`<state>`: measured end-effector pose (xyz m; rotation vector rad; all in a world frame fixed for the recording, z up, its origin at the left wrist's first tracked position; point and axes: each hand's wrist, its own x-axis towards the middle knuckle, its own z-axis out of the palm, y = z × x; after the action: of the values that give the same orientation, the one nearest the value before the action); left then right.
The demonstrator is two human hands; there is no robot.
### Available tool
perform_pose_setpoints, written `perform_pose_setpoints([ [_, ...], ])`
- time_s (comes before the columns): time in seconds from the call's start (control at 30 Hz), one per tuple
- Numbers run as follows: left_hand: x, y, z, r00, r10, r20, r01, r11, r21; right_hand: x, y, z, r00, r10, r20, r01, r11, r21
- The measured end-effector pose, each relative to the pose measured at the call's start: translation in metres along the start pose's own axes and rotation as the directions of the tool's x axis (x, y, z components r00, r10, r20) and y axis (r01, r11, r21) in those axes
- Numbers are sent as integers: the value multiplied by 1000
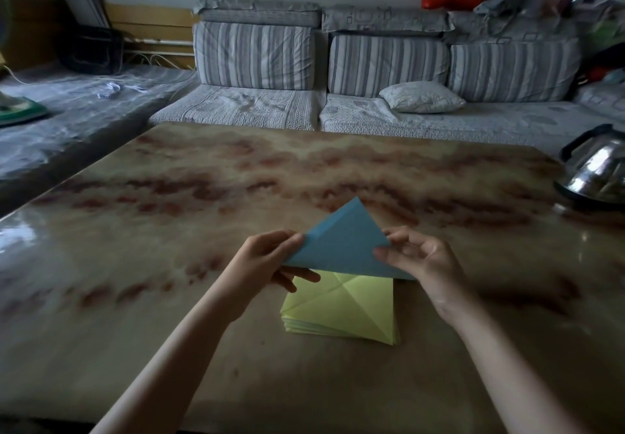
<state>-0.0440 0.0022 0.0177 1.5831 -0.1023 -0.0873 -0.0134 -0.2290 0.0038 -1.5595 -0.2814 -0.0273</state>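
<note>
Centrally on the desk (pixel 169 230) lies a stack of yellow sheets (pixel 341 308); just above it hangs the folded blue triangle (pixel 345 240), apex pointing away. Its long edge runs side to side, with the left hand (pixel 267 261) pinching one corner and the right hand (pixel 419 261) the other, fingers (pixel 385 255) clamped on paper, both equally near.

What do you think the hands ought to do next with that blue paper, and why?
Probably lower the blue paper onto the yellow stack and press its fold flat. It looks folded into a triangle and is held in the air. The left hand pinches one lower corner and the right hand the other, just above that stack on the table.
</note>
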Motion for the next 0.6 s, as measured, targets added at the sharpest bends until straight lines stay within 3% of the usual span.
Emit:
perform_pose_setpoints([
  [0.13,-5,8,6,998,-55,30,56,998,-14,2,3,4,998,3,-71,-8,998,-68],
  [0.23,-4,10,7,999,-37,-31,37,999,12,3,6,8,995,-7,-101,2,999,-53],
  [0.4,-3,7,4,992,5,-125,-2,1000,30,0,2,13,997,41,-59,-38,998,42],
  [0.6,-3,5,3,990,39,-137,-34,999,41,-3,-3,16,993,107,-38,-106,994,37],
])
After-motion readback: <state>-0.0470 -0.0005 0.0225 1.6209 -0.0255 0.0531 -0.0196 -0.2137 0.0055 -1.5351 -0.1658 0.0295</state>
